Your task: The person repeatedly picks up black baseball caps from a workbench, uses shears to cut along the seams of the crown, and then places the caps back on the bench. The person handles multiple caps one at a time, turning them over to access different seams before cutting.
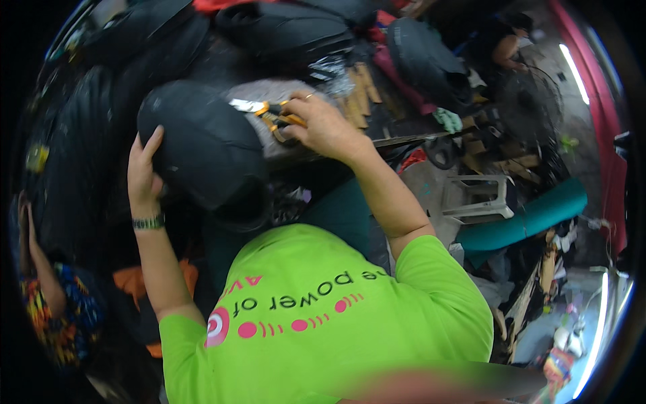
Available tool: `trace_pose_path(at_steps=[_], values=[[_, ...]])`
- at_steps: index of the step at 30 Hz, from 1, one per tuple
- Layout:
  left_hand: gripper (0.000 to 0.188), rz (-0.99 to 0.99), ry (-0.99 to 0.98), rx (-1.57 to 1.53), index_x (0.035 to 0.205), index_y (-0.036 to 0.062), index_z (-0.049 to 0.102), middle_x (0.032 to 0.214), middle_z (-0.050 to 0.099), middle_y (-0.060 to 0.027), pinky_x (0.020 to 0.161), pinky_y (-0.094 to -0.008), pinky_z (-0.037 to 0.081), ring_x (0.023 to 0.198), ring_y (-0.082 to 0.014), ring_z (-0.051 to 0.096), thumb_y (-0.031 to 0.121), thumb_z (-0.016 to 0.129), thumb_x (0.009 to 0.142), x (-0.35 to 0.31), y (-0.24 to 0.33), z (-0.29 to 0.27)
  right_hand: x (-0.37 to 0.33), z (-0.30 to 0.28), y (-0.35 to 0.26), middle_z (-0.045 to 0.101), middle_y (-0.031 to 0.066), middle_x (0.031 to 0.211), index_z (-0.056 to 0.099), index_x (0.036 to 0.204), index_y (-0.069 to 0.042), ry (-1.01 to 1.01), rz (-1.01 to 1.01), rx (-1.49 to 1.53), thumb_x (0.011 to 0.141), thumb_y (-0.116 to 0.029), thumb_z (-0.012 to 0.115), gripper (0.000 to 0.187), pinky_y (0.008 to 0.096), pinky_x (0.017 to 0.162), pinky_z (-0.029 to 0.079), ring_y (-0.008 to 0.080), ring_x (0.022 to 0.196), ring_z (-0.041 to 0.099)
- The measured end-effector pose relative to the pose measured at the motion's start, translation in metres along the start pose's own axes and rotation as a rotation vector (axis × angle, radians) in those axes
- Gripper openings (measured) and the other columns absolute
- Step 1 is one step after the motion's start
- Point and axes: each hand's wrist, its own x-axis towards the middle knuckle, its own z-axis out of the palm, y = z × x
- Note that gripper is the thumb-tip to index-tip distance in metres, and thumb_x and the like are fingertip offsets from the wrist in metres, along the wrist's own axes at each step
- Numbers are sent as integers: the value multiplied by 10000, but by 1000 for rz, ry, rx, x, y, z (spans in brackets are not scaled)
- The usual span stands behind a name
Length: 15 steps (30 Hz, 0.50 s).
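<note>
A large black rounded piece (pixel 202 138), smooth with seams and shaped somewhat like a motorcycle seat, tilts against the edge of the worktable in front of me. My left hand (pixel 145 168) grips its left side, fingertips on the outer surface. In my right hand (pixel 316 124) is a pair of pliers (pixel 272 116) with silver jaws and orange-and-black handles. The jaws point left, close to the black piece's upper right edge; whether they touch it I cannot tell. Under the pliers lies a greyish, rough-looking pad (pixel 289 87) on the table.
More black rounded pieces (pixel 431 60) lie along the table's far side, near yellowish strips (pixel 362 91). To the right are a white plastic stool (pixel 478 195), a teal roll (pixel 525 215) and a fan (pixel 531 108). Another person's arm (pixel 44 259) shows at far left; a second person (pixel 505 47) sits far right.
</note>
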Motion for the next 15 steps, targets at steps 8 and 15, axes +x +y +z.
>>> trace_pose_path(at_steps=[8, 15], values=[[403, 56, 84, -92, 1367, -8, 527, 1297, 633, -102, 1000, -337, 510, 1142, -191, 631, 123, 612, 996, 22, -44, -47, -46, -204, 79, 694, 18, 885, 712, 1021, -33, 952, 98, 180, 878, -125, 766, 178, 223, 730, 512, 70, 811, 628], [405, 16, 70, -160, 1377, 10, 521, 1309, 626, -110, 1004, -343, 507, 1154, -206, 629, 120, 608, 997, 17, -36, -38, -40, -166, 106, 683, 16, 886, 703, 1017, -7, 783, 1, 177, 889, -97, 744, 162, 224, 715, 488, 80, 784, 600]])
